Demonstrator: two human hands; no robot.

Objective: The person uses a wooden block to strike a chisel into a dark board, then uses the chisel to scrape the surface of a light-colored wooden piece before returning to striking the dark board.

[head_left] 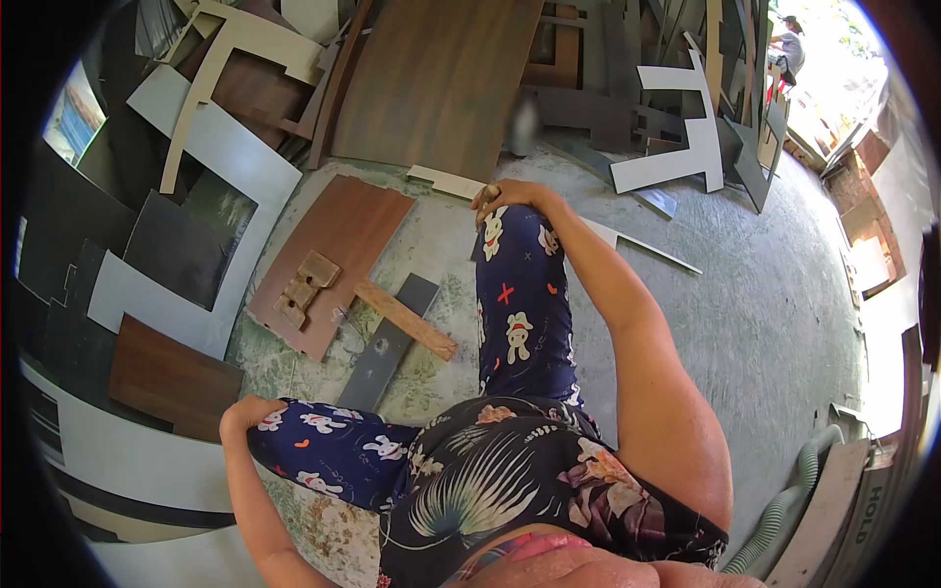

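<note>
My right hand (518, 196) lies over my right knee, fingers curled at its far side. A small brownish end of something (489, 193) shows at those fingers; what it belongs to is hidden. On my left knee rests my left hand (250, 416), its thumb side showing and its other fingers mostly out of sight. On the floor between my legs a wooden strip (406, 320) lies across a dark grey board (384, 353). Beyond it is a reddish-brown panel (338, 240) with a notched wooden block (308, 287) on top.
Cut boards and panels lean in piles at the left, including a pale L-shaped panel (227, 284). A large brown panel (431, 83) stands ahead, beside a white cut-out frame (701, 147). A green ribbed hose (784, 510) lies at right. Another person (787, 47) is outside, far right.
</note>
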